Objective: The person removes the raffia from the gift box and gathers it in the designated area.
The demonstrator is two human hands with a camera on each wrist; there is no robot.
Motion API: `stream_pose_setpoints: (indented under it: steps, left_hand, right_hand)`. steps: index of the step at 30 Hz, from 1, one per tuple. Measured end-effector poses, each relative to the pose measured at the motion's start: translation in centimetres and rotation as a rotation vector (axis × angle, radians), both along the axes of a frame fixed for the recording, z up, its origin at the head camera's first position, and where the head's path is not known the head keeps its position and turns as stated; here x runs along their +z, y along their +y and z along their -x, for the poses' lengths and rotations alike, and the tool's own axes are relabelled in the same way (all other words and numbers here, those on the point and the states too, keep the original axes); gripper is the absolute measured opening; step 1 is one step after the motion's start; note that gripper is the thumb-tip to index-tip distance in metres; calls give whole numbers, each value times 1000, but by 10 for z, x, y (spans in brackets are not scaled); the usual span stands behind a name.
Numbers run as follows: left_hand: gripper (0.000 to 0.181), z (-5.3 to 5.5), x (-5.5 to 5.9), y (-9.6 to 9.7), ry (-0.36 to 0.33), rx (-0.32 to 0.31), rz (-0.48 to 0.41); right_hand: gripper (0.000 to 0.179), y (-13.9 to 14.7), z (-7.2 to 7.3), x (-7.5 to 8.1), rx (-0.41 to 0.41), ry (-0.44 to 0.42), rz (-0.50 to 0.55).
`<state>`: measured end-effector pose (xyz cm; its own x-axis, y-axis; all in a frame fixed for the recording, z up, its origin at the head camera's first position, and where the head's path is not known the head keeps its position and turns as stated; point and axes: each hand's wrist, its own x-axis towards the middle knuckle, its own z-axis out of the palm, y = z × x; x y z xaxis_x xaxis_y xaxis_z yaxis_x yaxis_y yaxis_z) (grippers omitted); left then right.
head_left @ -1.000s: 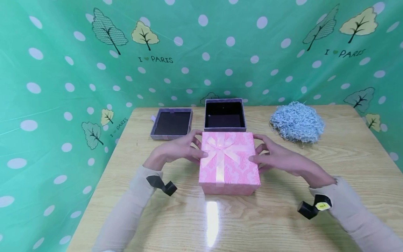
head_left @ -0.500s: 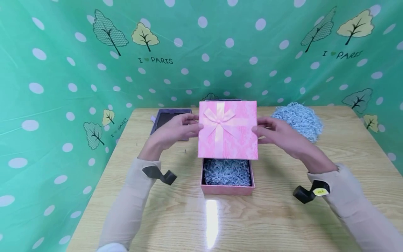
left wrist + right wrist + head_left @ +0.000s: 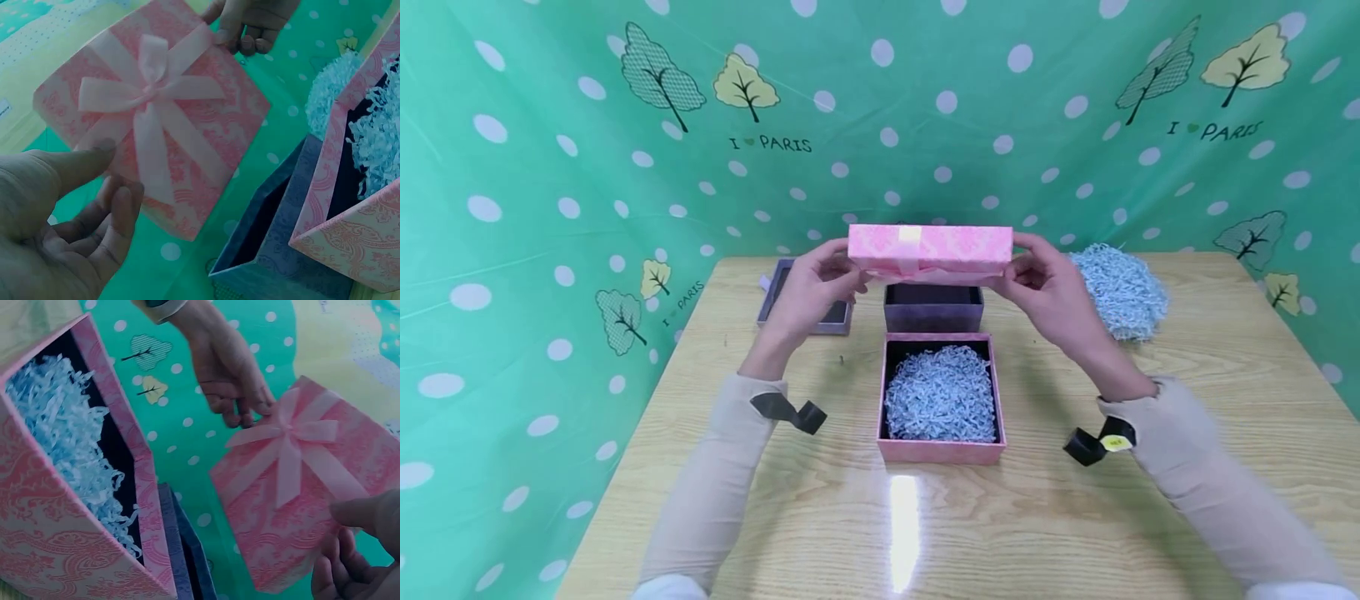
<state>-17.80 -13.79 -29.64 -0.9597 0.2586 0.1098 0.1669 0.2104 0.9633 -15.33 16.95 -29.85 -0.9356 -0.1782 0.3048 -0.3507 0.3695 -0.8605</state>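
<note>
Pink lid (image 3: 931,248) up between left hand (image 3: 820,283) and right hand (image 3: 1052,292)

Both hands pinch the lid, one at each side edge; in the wrist views each thumb is on the ribboned face, other fingers curled at the edge. Head view gives mostly a side wall of the tilted lid, just a sliver of that ribboned face; both wrist views show the whole bow (image 3: 149,90). Head view alone has the shallow dark tray (image 3: 835,315), partly behind the left hand. Wrist views catch the patterned outer walls of the pink box (image 3: 942,452) closer up.

Lid sits directly between the hands, clear of the box, which stands on the table (image 3: 955,533) below and nearer the person, shredded paper (image 3: 940,396) inside. Dark box (image 3: 933,317) is between the hands too, lower than the lid, partly covered by it in head view. Loose blue pile (image 3: 1123,292) lies beyond the right hand, to its right
</note>
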Motion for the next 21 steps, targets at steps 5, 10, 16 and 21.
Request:
stream_pose_setpoints:
  steps: [5,10,16,21]
  left_hand:
    - [45,0,2,-9,-28,-2,-107]
    - [38,2,6,-22,-137,50,-263]
    - [41,3,9,-41,-218,82,-337]
    - [50,1,8,-66,-264,-9,-296]
  right_hand:
    - [47,-12,4,-3,33,9,86]
    - [40,-25,7,-3,111,-77,221]
    - [37,-46,11,-4,135,-218,380]
    - [52,-60,16,-5,161,-387,480]
